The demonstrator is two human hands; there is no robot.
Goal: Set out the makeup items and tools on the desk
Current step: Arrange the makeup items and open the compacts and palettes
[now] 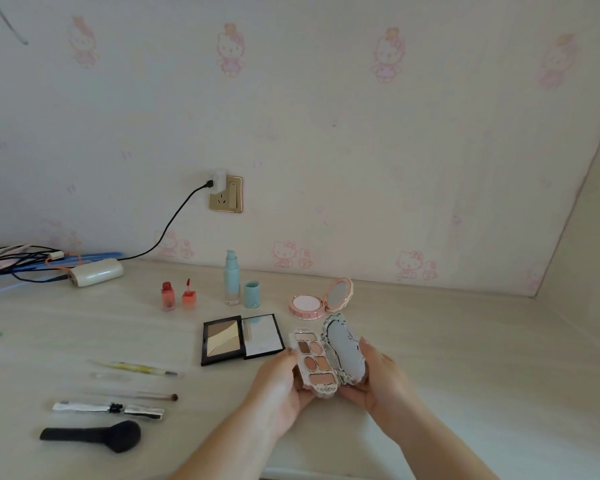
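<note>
Both hands hold an open ornate eyeshadow palette (314, 358) just above the desk (465, 358). My left hand (281, 386) grips the pan side and my right hand (378, 375) grips the mirrored lid. Behind it sit an open pink powder compact (309, 304), an open black contour palette (222, 339), a blue pump bottle (231, 277) with its cap (252, 294) beside it, and two red lip tints (168, 296). At the left lie a yellow brush (139, 368), a thin brush (146, 396), a wrapped tool (108, 408) and a black powder brush (94, 435).
A white charger block (96, 271) and tangled cables (21, 259) lie at the back left, with a black cord running up to a wall socket (225, 194). The wall stands right behind the desk, and a side wall closes off the right end.
</note>
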